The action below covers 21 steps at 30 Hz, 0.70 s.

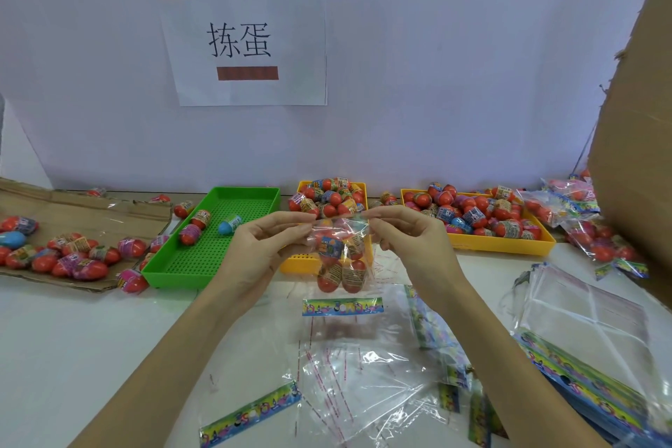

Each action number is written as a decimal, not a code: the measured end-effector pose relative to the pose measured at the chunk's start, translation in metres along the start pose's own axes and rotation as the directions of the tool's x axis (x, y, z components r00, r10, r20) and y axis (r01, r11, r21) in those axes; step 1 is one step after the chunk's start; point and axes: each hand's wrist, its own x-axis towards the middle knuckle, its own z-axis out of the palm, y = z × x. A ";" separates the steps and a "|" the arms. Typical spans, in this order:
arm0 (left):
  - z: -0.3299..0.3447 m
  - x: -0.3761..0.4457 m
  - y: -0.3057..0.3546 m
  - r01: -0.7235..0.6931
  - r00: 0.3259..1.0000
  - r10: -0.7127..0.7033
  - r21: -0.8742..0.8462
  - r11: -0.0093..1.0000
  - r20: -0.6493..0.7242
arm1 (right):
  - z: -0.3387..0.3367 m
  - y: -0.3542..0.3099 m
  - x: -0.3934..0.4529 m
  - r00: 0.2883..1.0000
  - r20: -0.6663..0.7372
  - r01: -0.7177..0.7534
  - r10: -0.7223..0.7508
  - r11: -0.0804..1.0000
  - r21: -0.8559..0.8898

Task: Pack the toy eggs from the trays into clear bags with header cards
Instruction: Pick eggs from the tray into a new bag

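Hanging upright between the two hands, the clear bag [340, 251] of toy eggs dangles above the white table [109, 338]; left hand [263, 249] and right hand [411, 244] each pinch a top corner, mouth running left-right, equally near.

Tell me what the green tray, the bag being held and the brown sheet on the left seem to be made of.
Green tray: looks like moulded plastic, evenly bright, with a gridded floor.
Bag: thin clear plastic film; it crinkles, glints, and the eggs show through.
Brown sheet: probably cardboard, matt, creased, with ragged edges.
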 end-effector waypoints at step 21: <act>-0.002 0.001 -0.001 -0.111 0.986 0.109 0.011 0.994 0.123 | -0.002 -0.008 -0.001 0.987 0.145 0.088 -0.070 0.989 -0.122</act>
